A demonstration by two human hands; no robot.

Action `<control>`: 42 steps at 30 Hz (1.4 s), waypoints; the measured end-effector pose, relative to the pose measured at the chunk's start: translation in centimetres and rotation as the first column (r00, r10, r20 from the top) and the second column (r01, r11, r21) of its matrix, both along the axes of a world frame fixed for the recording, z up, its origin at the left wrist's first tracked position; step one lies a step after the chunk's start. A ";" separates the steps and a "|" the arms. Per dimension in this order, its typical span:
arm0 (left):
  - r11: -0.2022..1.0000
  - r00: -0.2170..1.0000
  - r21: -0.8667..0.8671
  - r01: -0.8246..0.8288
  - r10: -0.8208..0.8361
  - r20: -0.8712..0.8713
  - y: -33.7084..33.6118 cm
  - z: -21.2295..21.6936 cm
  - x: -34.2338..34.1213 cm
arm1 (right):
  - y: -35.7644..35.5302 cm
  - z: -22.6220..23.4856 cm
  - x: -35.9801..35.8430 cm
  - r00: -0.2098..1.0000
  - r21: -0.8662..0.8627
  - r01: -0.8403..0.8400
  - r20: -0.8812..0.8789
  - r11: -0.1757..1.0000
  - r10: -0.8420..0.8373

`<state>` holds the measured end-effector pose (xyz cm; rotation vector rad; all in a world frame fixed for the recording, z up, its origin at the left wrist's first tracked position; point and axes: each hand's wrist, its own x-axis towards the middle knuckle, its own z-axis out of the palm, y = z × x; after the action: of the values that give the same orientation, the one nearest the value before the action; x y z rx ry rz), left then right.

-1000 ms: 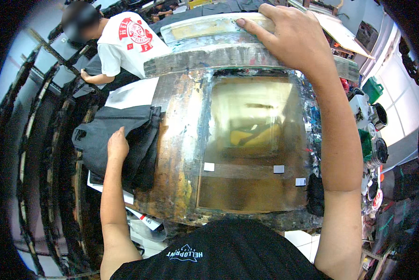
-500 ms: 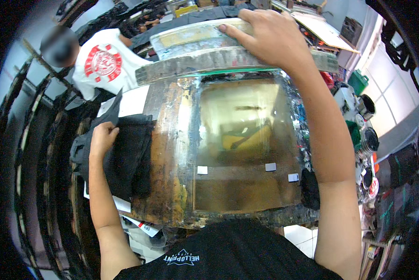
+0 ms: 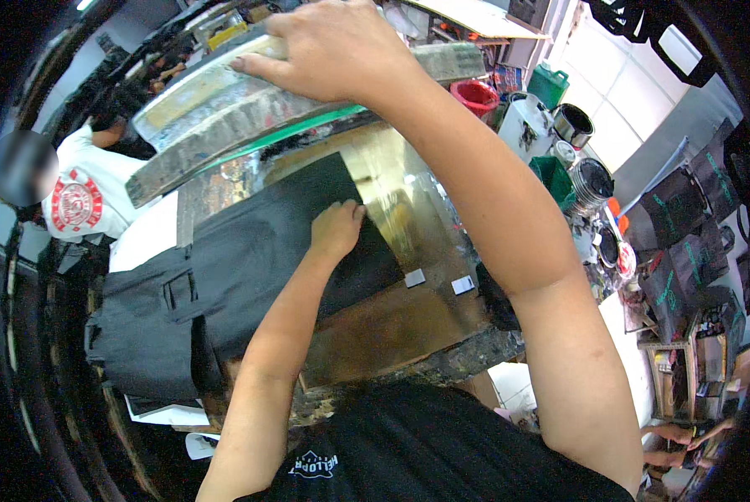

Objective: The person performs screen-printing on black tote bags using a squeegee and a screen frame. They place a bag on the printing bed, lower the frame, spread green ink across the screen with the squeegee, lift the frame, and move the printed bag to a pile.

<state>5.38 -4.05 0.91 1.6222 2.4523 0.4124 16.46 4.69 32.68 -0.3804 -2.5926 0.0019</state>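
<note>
1. The black bag (image 3: pixel 262 238) is now lying across the board (image 3: pixel 375 343), covering much of its left and middle part. Half a second ago, the board was showing without any cloth over it.
2. My left hand (image 3: pixel 335 230) is reaching over the bag, and its fingers are touching the right-hand edge. I cannot tell if they are pinching the cloth or only pressing it.
3. Toward the left, the bag is meeting the dark stack (image 3: pixel 141 360); where one is ending is not clear to me. I am judging that the laying is well advanced, but maybe not finished.
4. Two white pieces (image 3: pixel 414 278) are showing on the board, one just beside the bag. A third, visible earlier, is now hiding, probably under the cloth.
5. My right hand (image 3: pixel 333 50) is still grasping the top of the raised frame (image 3: pixel 191 96), which is leaving room for my left arm.
6. Farther out, a co-worker (image 3: pixel 91 192) is standing at left, and cans (image 3: pixel 572 125) are standing at right.
</note>
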 end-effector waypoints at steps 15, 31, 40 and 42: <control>0.980 0.958 0.008 0.197 -0.191 -0.215 -5.6 -4.9 0.9 | 1.2 1.5 -1.6 0.995 -0.047 -0.003 0.103 0.999 0.008; 0.970 0.965 0.107 0.218 -0.199 -0.168 -3.0 -5.8 5.9 | 2.2 -1.4 -2.9 0.985 0.161 0.065 -0.167 0.985 -0.038; 0.790 0.845 0.442 -0.425 0.170 0.507 -10.0 4.8 0.0 | -0.8 -2.3 -2.1 0.989 0.030 0.147 -0.024 0.989 -0.146; 0.502 0.749 0.650 -0.571 -0.007 0.663 -14.1 7.3 -4.3 | -0.6 -4.0 -1.7 0.994 0.126 0.099 -0.050 0.987 -0.093</control>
<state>1.09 -18.19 8.22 0.9014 2.0448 2.0772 14.77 4.10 28.69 -0.4523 -2.5123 -0.1874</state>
